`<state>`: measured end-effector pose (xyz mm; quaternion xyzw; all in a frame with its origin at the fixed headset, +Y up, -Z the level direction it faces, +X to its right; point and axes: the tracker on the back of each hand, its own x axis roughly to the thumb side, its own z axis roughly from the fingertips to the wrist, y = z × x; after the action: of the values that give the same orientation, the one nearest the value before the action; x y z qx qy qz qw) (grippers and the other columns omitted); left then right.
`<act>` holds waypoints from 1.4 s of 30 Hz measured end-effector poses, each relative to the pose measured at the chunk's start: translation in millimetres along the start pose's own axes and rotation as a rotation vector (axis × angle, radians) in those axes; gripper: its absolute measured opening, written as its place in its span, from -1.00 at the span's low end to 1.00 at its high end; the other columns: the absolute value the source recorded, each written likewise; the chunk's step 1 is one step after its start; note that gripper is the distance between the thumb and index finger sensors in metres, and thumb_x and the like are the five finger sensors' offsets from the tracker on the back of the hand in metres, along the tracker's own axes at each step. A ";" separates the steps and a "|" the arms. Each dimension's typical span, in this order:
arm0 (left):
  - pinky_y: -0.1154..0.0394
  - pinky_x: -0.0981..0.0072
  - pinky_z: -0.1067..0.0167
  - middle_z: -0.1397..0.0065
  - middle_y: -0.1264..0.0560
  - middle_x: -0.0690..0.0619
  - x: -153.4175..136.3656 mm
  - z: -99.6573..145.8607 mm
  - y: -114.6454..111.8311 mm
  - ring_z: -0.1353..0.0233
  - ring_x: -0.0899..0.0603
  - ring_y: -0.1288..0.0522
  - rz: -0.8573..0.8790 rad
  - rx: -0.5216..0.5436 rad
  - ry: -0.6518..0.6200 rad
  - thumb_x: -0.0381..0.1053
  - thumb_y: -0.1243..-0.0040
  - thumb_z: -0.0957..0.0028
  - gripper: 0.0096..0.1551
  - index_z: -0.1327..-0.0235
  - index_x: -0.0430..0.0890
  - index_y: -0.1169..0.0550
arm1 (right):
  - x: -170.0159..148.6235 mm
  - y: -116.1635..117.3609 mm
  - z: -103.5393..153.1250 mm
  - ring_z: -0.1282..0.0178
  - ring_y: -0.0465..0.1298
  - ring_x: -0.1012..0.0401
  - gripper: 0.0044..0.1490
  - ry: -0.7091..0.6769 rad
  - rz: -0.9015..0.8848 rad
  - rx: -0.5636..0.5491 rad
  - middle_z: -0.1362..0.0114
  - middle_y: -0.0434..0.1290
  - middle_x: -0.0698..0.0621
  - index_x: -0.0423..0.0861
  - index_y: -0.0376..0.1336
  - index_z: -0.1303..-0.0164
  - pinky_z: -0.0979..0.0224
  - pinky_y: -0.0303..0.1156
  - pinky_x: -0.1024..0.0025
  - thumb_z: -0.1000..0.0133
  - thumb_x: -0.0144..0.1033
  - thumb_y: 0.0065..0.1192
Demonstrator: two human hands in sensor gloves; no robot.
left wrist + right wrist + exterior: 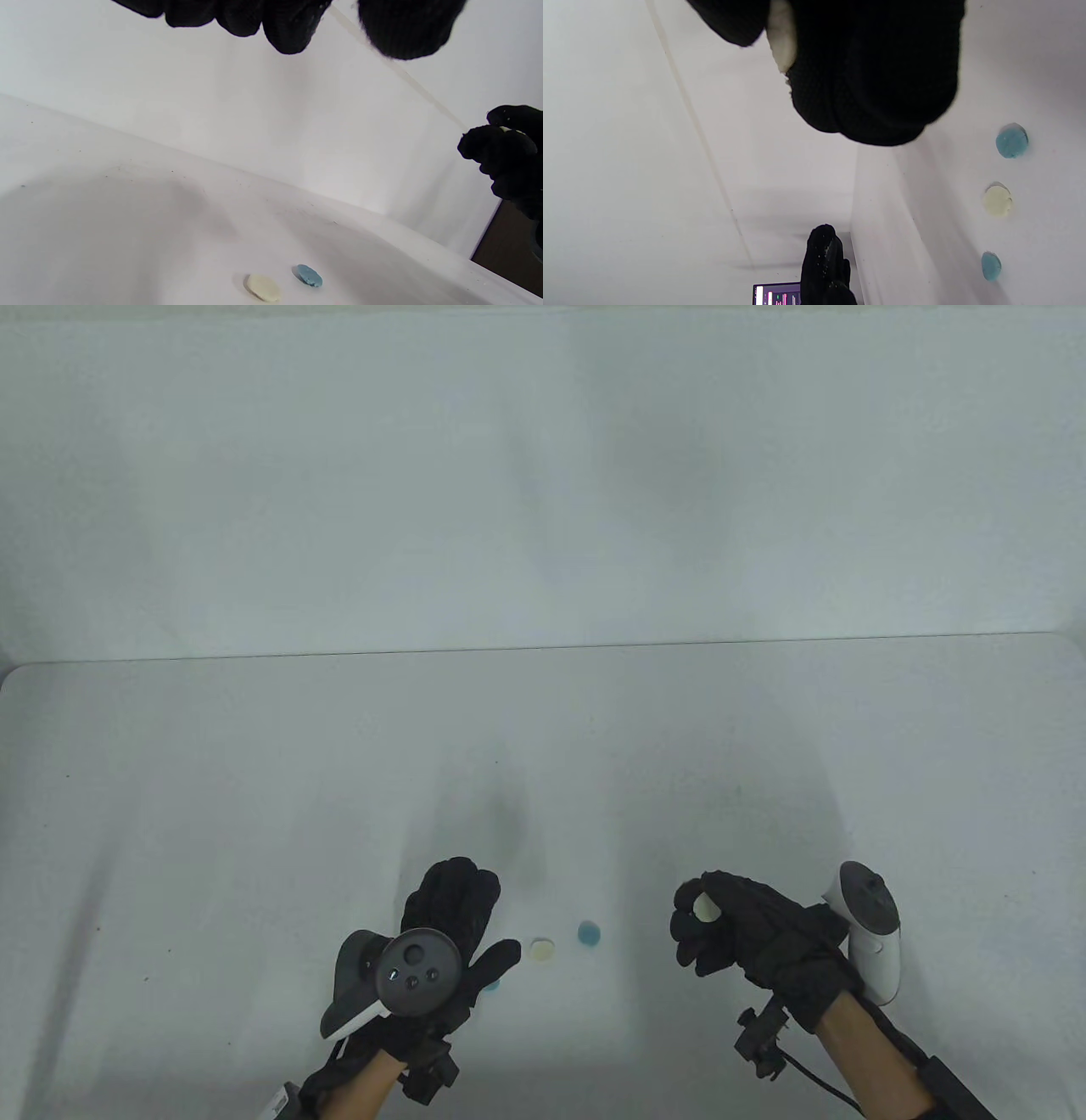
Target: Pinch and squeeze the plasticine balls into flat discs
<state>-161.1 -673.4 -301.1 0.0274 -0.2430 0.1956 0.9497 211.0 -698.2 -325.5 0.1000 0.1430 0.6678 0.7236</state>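
— Where's the plasticine being worked?

— A pale piece sits pinched between thumb and fingers of the right hand, lifted off the table — likely so both sides get squeezed at once.

— And the finished ones?

— Three discs lie in a row: a blue disc, a cream disc, and another blue one partly under the left hand, which hovers flat, fingers spread, holding nothing.

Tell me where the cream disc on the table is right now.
In the table view, the cream disc lies on the table between the left hand and the blue disc to its right.
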 end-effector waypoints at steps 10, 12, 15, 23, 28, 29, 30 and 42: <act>-0.06 -0.37 -0.43 -0.66 0.00 -0.41 0.6 0.2 0.5 -0.61 -0.58 0.00 -0.002 0.003 -0.003 0.19 -0.06 -0.15 -0.06 -0.65 -0.31 -0.18 | 3.1 0.8 0.2 0.24 0.77 0.14 -0.47 -0.029 0.055 -0.059 0.08 0.69 -0.13 -0.38 0.37 -0.23 0.27 0.76 0.55 -0.29 -0.27 0.07; -0.06 -0.37 -0.43 -0.66 0.00 -0.41 0.4 0.0 0.3 -0.61 -0.58 0.00 0.002 0.002 -0.004 0.19 -0.06 -0.15 -0.06 -0.65 -0.32 -0.18 | 0.5 -0.7 -0.2 0.20 0.76 0.14 -0.46 -0.018 0.045 -0.048 0.04 0.69 -0.11 -0.37 0.36 -0.24 0.23 0.77 0.55 -0.31 -0.25 0.06; -0.06 -0.37 -0.43 -0.66 0.00 -0.41 1.1 0.7 0.7 -0.61 -0.58 0.00 -0.002 0.003 -0.006 0.19 -0.06 -0.15 -0.06 -0.65 -0.31 -0.18 | -4.3 -2.4 0.1 0.08 0.73 0.03 -0.43 -0.003 -0.057 -0.042 -0.09 0.65 -0.19 -0.37 0.33 -0.28 0.11 0.74 0.44 -0.34 -0.20 0.01; -0.06 -0.37 -0.43 -0.66 0.00 -0.41 1.1 0.5 1.1 -0.61 -0.58 0.00 0.003 0.005 -0.008 0.19 -0.06 -0.15 -0.06 -0.65 -0.32 -0.18 | -3.8 -4.3 -1.3 -0.13 0.65 -0.11 -0.22 0.013 0.006 -0.005 -0.30 0.53 -0.31 -0.45 0.19 -0.47 -0.08 0.70 0.30 -0.32 -0.07 0.09; -0.06 -0.37 -0.43 -0.66 0.00 -0.41 1.3 0.7 1.3 -0.61 -0.58 0.00 0.002 0.005 -0.007 0.19 -0.06 -0.15 -0.06 -0.65 -0.32 -0.18 | -1.6 -6.0 -1.7 -0.04 0.71 0.03 -0.39 0.013 0.068 -0.058 -0.18 0.60 -0.19 -0.37 0.26 -0.38 -0.03 0.74 0.43 -0.24 -0.29 0.25; -0.06 -0.38 -0.43 -0.66 0.00 -0.42 1.1 0.5 1.1 -0.61 -0.58 0.00 0.003 0.004 -0.007 0.19 -0.06 -0.15 -0.06 -0.65 -0.32 -0.18 | -0.5 -6.6 -1.7 -0.03 0.72 0.05 -0.40 0.011 0.094 -0.060 -0.17 0.61 -0.17 -0.36 0.27 -0.38 -0.02 0.74 0.45 -0.23 -0.29 0.26; -0.06 -0.37 -0.43 -0.66 0.00 -0.41 1.0 0.5 0.9 -0.61 -0.58 0.00 0.004 0.003 -0.006 0.19 -0.06 -0.15 -0.06 -0.65 -0.32 -0.18 | 0.2 -6.8 -1.1 -0.01 0.73 0.09 -0.40 0.006 0.118 -0.066 -0.16 0.62 -0.14 -0.34 0.27 -0.38 -0.01 0.75 0.48 -0.23 -0.29 0.26; -0.06 -0.37 -0.43 -0.66 0.00 -0.41 1.5 0.9 1.2 -0.61 -0.58 0.00 0.003 0.006 -0.010 0.19 -0.06 -0.15 -0.06 -0.64 -0.33 -0.19 | -4.7 -13.3 0.3 -0.14 0.59 -0.12 -0.18 0.018 0.006 -0.095 -0.32 0.48 -0.31 -0.48 0.10 -0.55 -0.17 0.66 0.25 -0.33 -0.10 0.03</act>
<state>-160.7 -671.8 -299.6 0.0310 -0.2470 0.1976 0.9481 223.3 -704.0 -329.3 0.0597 0.1173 0.6767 0.7244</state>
